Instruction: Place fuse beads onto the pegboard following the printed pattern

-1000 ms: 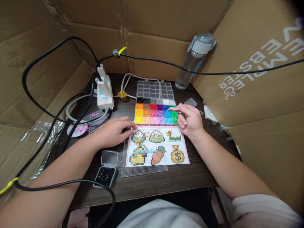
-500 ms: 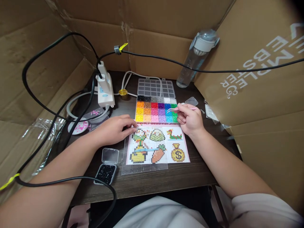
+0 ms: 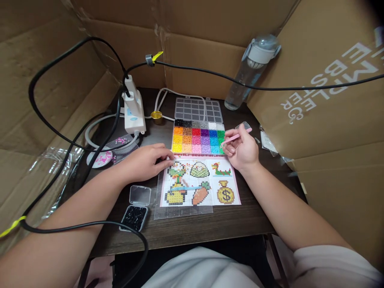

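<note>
My right hand (image 3: 244, 152) is closed around pink tweezers (image 3: 235, 137), palm turned partly up. Their bent tips point left, by the right edge of the bead box (image 3: 195, 138), whose compartments hold small beads sorted by colour. With curled fingers, my left hand (image 3: 151, 161) rests at the upper left corner of the pattern sheet (image 3: 214, 192); thumb and forefinger nearly meet there, hiding whatever may lie between them. Pixel pictures cover the sheet, among them a dragon and a money bag. A clear pegboard (image 3: 183, 212) sticks out along the sheet's left and lower edges, with some beads over the upper left picture.
Black beads fill a small open case (image 3: 134, 218) near my left forearm. Behind that arm are a white dish (image 3: 99, 159) with pink beads and a power strip (image 3: 135, 118). Black cables (image 3: 195, 72) cross the view. A water bottle (image 3: 250, 72) leans against the cardboard wall (image 3: 204, 52).
The tweezers have turned in my right hand, their tips swinging down and right, off the blue compartments to the box's edge. My right fingers have loosened somewhat. My left hand stays put.
</note>
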### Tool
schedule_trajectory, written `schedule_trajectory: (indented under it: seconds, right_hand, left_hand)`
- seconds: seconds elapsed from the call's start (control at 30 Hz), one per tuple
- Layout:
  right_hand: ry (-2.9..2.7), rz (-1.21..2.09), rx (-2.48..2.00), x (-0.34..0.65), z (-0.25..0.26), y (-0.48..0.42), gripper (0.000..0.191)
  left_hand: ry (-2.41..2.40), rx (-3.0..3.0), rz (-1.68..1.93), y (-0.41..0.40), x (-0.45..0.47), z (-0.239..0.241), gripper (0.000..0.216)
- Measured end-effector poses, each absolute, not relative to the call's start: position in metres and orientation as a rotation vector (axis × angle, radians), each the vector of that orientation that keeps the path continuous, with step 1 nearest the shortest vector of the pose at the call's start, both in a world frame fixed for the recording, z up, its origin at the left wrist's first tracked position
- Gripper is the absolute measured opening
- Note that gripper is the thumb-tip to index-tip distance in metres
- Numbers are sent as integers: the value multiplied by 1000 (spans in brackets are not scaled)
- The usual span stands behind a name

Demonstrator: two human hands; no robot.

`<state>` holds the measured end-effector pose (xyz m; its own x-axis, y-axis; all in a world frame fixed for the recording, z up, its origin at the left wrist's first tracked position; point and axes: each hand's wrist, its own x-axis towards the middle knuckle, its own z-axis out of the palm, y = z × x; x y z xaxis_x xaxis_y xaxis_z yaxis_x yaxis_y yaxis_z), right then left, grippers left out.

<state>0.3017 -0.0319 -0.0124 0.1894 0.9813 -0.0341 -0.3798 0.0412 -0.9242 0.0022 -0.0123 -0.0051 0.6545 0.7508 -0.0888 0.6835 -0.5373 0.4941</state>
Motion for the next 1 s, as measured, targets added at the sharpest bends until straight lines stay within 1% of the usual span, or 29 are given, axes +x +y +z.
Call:
schedule_trajectory:
  seconds: [0.07, 0.17, 0.23, 0.4, 0.6, 0.8, 1.0]
  right_hand:
    - [-786, 1224, -1016, 302, -12, -32, 59]
    - [-769, 1230, -1041, 300, -10, -33, 60]
    - [-764, 1249, -1050, 299, -9, -34, 56]
    - [-864, 1342, -1018, 297, -7, -39, 36]
    - [-918, 1350, -993, 296, -7, -42, 28]
    - [-935, 1331, -993, 292, -6, -45, 27]
    - [-1003, 1411, -1012, 285, -12, -52, 29]
  left_hand:
    - [1107, 2380, 189, -12, 2, -5, 32]
    - [1099, 2385, 198, -12, 2, -5, 33]
    - [1101, 2390, 199, -12, 2, -5, 33]
    - [1103, 2400, 200, -11, 1, -6, 33]
    - [1099, 2397, 194, -11, 1, -6, 34]
    - [1102, 2395, 186, -12, 1, -7, 32]
    - [1103, 2403, 176, -16, 2, -5, 28]
